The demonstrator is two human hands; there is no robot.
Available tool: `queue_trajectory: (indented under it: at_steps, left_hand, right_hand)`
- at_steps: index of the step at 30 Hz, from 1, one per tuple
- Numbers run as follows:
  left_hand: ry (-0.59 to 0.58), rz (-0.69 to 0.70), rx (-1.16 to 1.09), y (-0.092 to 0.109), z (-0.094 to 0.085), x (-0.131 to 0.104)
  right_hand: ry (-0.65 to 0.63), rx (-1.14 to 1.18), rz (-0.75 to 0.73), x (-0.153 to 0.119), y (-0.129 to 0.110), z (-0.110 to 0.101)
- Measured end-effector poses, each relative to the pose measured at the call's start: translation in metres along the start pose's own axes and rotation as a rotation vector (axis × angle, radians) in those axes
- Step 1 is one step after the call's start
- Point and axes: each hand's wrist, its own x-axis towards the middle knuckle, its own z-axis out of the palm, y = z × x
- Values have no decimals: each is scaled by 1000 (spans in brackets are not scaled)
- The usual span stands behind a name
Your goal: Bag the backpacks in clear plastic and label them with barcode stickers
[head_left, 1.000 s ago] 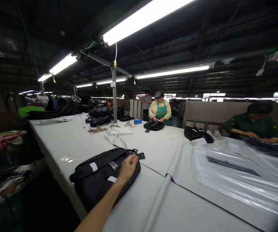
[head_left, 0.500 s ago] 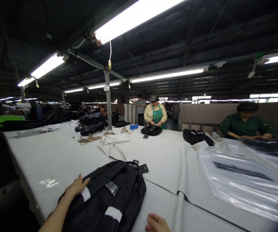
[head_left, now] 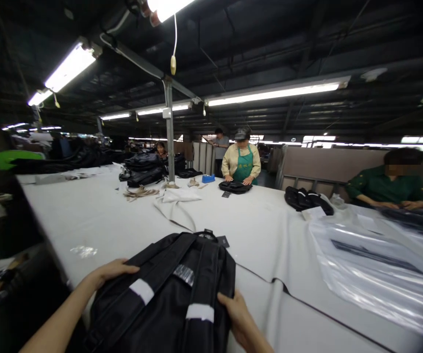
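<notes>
Backpack: Handling and Grip Points

The black backpack is laid strap side up on the pale table, between the fingers of the left hand and the right hand. The left fingers are rested over the near side; whether they are closed on it cannot be told. The opposite edge is gripped by the right hand, thumb on top, other fingers hidden. White bands are fitted across both straps, inward of the fingertips. A loop and a dark tag are located beyond the fingers, at the far end.

The body is judged soft, light for its bulk, liable to sag and slightly slippery. It is best held deep at both sides, with the bands left unpinched.
</notes>
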Motion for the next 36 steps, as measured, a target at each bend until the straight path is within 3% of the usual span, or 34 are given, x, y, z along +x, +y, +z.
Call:
queue_trajectory:
  at_steps: [4,8,11,14,19,22,25,27,30,31,33,36]
  left_hand:
    - [-156,10,-203,31,23,-57]
    - [-219,132,-355,75,72,-114]
    - [-248,207,-436,102,132,-149]
    - [-270,201,-512,114,203,-167]
    - [-223,196,-416,99,322,-163]
    - [-172,224,-290,80,369,-154]
    - [-86,289,-140,68,382,-147]
    - [-21,357,-40,66,377,-151]
    - [29,507,49,68,362,-174]
    - [-3,597,78,68,358,-186]
    - [-178,842,213,65,351,-209]
    - [-450,1167,584,54,347,-227]
  right_hand:
    - [-9,-30,-49,-59,-66,-32]
    - [66,-143,-126,-124,-113,-99]
    - [247,-245,-195,-175,-136,-159]
    - [441,-349,-245,-218,-155,-214]
    - [751,-463,-210,-256,-160,-287]
    - [825,-497,-115,-282,-136,-311]
    - [803,-536,-32,-322,-110,-321]
    - [783,-563,-16,-349,-99,-321]
    - [745,-656,-20,-372,-90,-313]
    - [736,-685,-21,-374,-89,-309]
    - [731,-706,-22,-373,-87,-297]
    - [699,-651,-35,-362,-91,-280]
